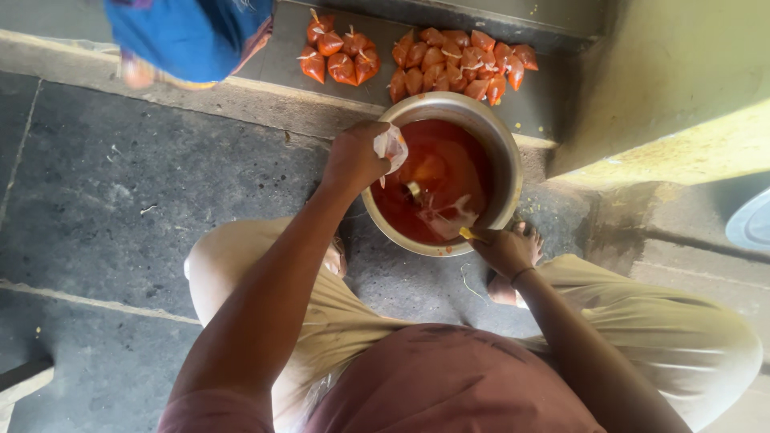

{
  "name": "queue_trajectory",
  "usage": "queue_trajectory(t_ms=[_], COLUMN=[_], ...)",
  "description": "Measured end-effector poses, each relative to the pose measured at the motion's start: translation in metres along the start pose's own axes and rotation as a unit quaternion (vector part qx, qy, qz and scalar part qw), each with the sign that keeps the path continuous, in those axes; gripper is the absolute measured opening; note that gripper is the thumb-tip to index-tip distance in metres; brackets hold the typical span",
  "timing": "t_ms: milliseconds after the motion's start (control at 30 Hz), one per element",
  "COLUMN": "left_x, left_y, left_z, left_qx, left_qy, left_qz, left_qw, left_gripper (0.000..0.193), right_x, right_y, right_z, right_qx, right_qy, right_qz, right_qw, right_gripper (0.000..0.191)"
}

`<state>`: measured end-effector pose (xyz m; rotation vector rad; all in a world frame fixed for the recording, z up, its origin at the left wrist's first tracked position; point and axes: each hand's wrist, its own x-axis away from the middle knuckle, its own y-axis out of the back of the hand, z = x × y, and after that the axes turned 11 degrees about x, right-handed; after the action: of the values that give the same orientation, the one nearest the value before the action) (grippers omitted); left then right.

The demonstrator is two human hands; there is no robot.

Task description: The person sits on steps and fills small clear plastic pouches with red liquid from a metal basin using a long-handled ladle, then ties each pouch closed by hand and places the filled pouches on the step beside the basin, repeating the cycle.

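Head view, looking straight down: the person squats on a grey stone floor (144,184) with a wide round steel bowl (496,140) between the feet, filled well up with thin red-orange sauce (453,156). The left hand (353,159) is clenched on the bunched mouth of a small clear plastic bag (392,147), held over the bowl's near-left rim. The right hand (505,248) is closed on the yellow handle (467,233) of a ladle or scoop whose working end is sunk in the sauce; its shape cannot be made out.

The bag looks feather-light and limp, with no form of its own, and likely slick where sauce has wetted it. It is best pinched at the gathered neck, as now; once filled it will probably sag and bulge, and a squeeze lower down would push liquid out. The bowl, this full, is probably heavy and prone to slop, so two hands under the rim would suit it.

Beyond the bowl, on a step, lie two heaps of tied, sauce-filled pouches (457,60). Another person's blue garment (188,36) shows at the top left.
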<state>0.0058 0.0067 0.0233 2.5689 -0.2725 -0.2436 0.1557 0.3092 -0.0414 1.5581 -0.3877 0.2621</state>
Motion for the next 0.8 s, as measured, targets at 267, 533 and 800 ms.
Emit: queue_trajectory(t_ms=[267, 533, 800], left_x=[-0.006, -0.003, -0.008], left_y=[0.001, 0.002, 0.001], left_z=[-0.002, -0.007, 0.002], left_qx=[0.008, 0.003, 0.027], left_qy=[0.014, 0.018, 0.022], left_qz=[-0.004, -0.012, -0.019], left_qw=[1.000, 1.000, 0.999], left_gripper=[0.064, 0.062, 0.063], right_x=[-0.007, 0.009, 0.009], right_y=[-0.004, 0.007, -0.003], right_z=[-0.018, -0.002, -0.014], right_qx=[-0.071, -0.659, -0.703], right_qy=[0.012, -0.234, -0.190], right_qz=[-0.047, 0.190, 0.159], right_qw=[0.996, 0.689, 0.667], right_gripper=[0.040, 0.037, 0.038])
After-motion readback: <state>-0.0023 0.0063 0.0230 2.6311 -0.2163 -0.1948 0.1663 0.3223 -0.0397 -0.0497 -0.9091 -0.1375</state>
